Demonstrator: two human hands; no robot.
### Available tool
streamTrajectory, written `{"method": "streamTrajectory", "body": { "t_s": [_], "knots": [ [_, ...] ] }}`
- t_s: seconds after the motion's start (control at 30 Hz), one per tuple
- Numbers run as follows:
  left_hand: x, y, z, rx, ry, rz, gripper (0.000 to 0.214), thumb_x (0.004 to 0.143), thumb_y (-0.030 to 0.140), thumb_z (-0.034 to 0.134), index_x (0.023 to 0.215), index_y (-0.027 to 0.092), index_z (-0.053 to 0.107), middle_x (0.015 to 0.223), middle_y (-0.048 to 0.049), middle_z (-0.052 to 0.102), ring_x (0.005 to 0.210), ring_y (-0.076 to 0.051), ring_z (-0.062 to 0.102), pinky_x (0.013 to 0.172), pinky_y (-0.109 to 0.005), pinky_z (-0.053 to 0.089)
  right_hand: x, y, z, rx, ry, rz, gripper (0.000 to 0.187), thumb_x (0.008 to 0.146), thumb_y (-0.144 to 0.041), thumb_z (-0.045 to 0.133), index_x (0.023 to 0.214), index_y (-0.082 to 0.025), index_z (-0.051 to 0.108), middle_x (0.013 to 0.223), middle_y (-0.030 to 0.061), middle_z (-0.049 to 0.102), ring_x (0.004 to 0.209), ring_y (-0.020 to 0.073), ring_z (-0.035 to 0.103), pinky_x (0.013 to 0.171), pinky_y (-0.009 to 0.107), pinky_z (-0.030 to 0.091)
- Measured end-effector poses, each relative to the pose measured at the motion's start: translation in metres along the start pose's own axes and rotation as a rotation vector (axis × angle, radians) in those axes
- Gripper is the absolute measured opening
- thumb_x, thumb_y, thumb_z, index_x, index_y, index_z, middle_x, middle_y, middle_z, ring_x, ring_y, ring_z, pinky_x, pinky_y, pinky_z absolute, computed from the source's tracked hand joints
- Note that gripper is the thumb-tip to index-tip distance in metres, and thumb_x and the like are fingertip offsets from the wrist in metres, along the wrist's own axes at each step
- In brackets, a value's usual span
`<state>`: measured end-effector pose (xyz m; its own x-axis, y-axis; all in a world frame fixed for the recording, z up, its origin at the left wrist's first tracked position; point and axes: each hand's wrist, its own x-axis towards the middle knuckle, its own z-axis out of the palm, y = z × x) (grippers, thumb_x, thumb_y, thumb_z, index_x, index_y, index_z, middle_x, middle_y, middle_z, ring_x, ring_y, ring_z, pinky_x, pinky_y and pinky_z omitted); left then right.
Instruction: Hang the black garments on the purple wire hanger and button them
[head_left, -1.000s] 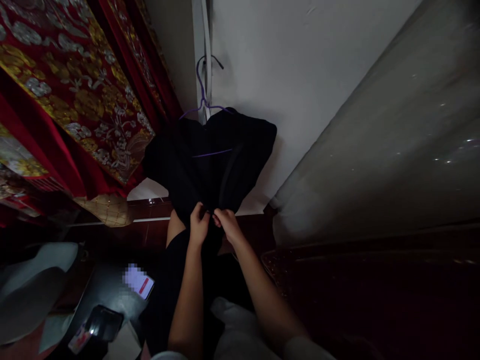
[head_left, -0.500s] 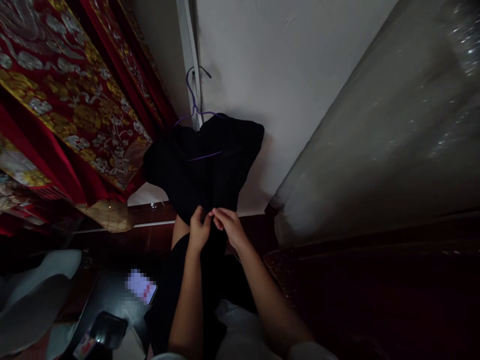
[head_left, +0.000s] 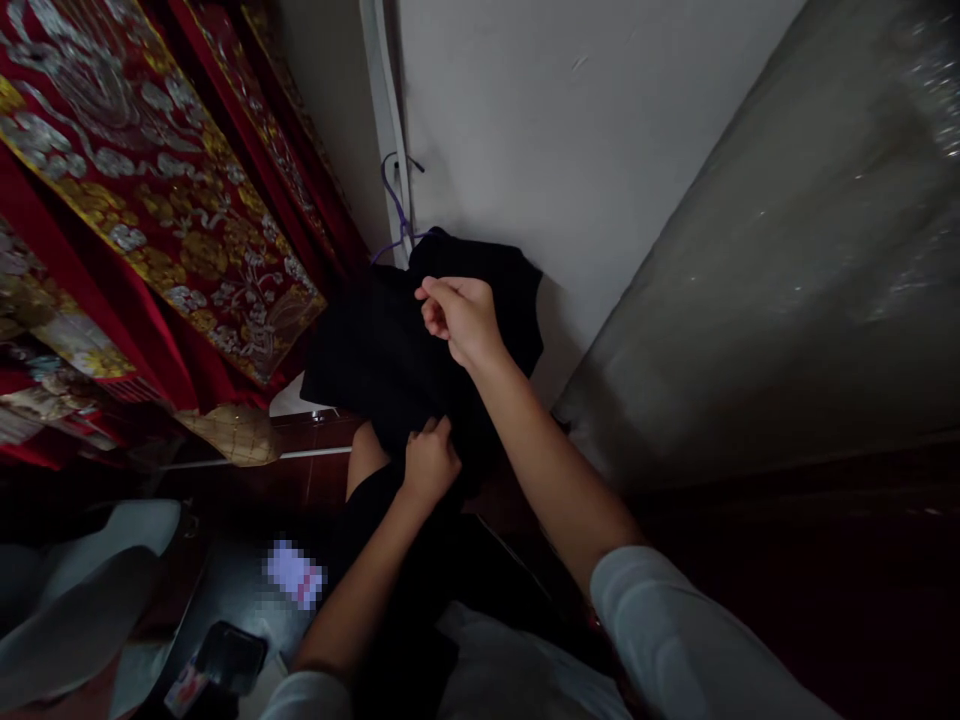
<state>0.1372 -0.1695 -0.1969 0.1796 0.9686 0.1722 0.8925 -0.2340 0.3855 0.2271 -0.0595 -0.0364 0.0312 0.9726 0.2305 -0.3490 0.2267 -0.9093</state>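
Note:
A black garment [head_left: 382, 350] hangs on a purple wire hanger [head_left: 395, 205] hooked at the white wall's corner strip. My left hand [head_left: 429, 462] grips the garment's lower edge, fingers closed on the cloth. My right hand [head_left: 457, 318] is raised in front of the garment's upper middle, its fingers pinched together; whether it holds cloth or something small I cannot make out. Below the garment, dark cloth covers my lap.
A red and gold embroidered hanging [head_left: 150, 200] fills the left. A grey plastic-covered slab [head_left: 787, 280] leans at the right. Down left lie a lit phone [head_left: 296, 575], a dark phone [head_left: 229, 655] and a white cushion [head_left: 67, 590]. The floor is dark.
My right hand has risen from the garment's lower edge to its upper middle. My left hand stayed low on the cloth. The view shifted slightly.

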Motion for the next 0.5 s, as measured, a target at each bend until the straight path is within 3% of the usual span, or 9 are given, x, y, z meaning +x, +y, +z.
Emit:
{"method": "streamTrajectory", "body": {
  "t_s": [0.07, 0.13, 0.17, 0.27, 0.3, 0.4, 0.5],
  "knots": [
    [0.005, 0.001, -0.020, 0.083, -0.085, 0.026, 0.036, 0.089, 0.004, 0.046, 0.113, 0.016, 0.069, 0.102, -0.0136, 0.073, 0.090, -0.028, 0.073, 0.091, -0.044, 0.056, -0.006, -0.006, 0.001, 0.011, -0.020, -0.009, 0.027, 0.095, -0.031, 0.064, 0.075, -0.014, 0.061, 0.050, -0.0045, 0.052, 0.037, 0.0035, 0.044, 0.033, 0.015, 0.023],
    [0.011, 0.002, -0.049, 0.069, -0.089, 0.037, 0.031, 0.088, 0.003, 0.047, 0.104, 0.017, 0.070, 0.099, -0.0124, 0.074, 0.090, -0.027, 0.073, 0.090, -0.041, 0.056, -0.015, -0.005, -0.002, -0.003, -0.055, -0.010, 0.028, 0.095, -0.036, 0.065, 0.076, -0.015, 0.060, 0.050, -0.0053, 0.052, 0.036, 0.0040, 0.045, 0.033, 0.015, 0.024],
    [0.014, 0.003, -0.068, 0.024, -0.012, 0.034, 0.031, 0.088, 0.002, 0.047, 0.102, 0.018, 0.070, 0.098, -0.0114, 0.074, 0.092, -0.025, 0.072, 0.090, -0.038, 0.055, -0.019, -0.004, -0.005, -0.021, -0.081, -0.012, 0.029, 0.095, -0.038, 0.066, 0.077, -0.016, 0.060, 0.049, -0.0057, 0.051, 0.036, 0.0042, 0.045, 0.033, 0.015, 0.024],
    [0.031, 0.008, -0.128, -0.222, 0.443, 0.191, 0.039, 0.094, 0.005, 0.043, 0.125, 0.021, 0.061, 0.114, -0.0077, 0.070, 0.108, -0.019, 0.067, 0.100, -0.033, 0.050, -0.028, 0.000, -0.013, -0.100, -0.174, -0.049, 0.030, 0.095, -0.040, 0.065, 0.077, -0.017, 0.059, 0.048, -0.0065, 0.051, 0.034, 0.0040, 0.042, 0.033, 0.016, 0.023],
    [0.038, 0.011, -0.146, -0.262, 0.501, 0.234, 0.039, 0.096, 0.008, 0.044, 0.130, 0.022, 0.058, 0.113, -0.0062, 0.069, 0.108, -0.018, 0.066, 0.101, -0.033, 0.049, -0.031, -0.001, -0.013, -0.126, -0.205, -0.074, 0.030, 0.095, -0.040, 0.064, 0.077, -0.017, 0.059, 0.048, -0.0067, 0.050, 0.034, 0.0037, 0.041, 0.034, 0.016, 0.024],
    [0.054, 0.021, -0.184, -0.244, 0.520, 0.314, 0.025, 0.098, 0.016, 0.048, 0.118, 0.016, 0.063, 0.102, -0.0043, 0.064, 0.108, -0.021, 0.064, 0.106, -0.042, 0.043, -0.038, -0.004, -0.012, -0.177, -0.244, -0.160, 0.031, 0.096, -0.041, 0.062, 0.076, -0.018, 0.058, 0.047, -0.0078, 0.046, 0.035, 0.0028, 0.038, 0.038, 0.016, 0.026],
    [0.063, 0.025, -0.193, -0.085, 0.488, 0.304, 0.016, 0.098, 0.021, 0.051, 0.097, 0.013, 0.065, 0.094, -0.0047, 0.061, 0.108, -0.025, 0.062, 0.109, -0.049, 0.039, -0.042, -0.002, -0.006, -0.195, -0.231, -0.178, 0.031, 0.097, -0.041, 0.061, 0.075, -0.018, 0.057, 0.048, -0.0074, 0.044, 0.039, 0.0038, 0.038, 0.041, 0.018, 0.027]
  ]
}}
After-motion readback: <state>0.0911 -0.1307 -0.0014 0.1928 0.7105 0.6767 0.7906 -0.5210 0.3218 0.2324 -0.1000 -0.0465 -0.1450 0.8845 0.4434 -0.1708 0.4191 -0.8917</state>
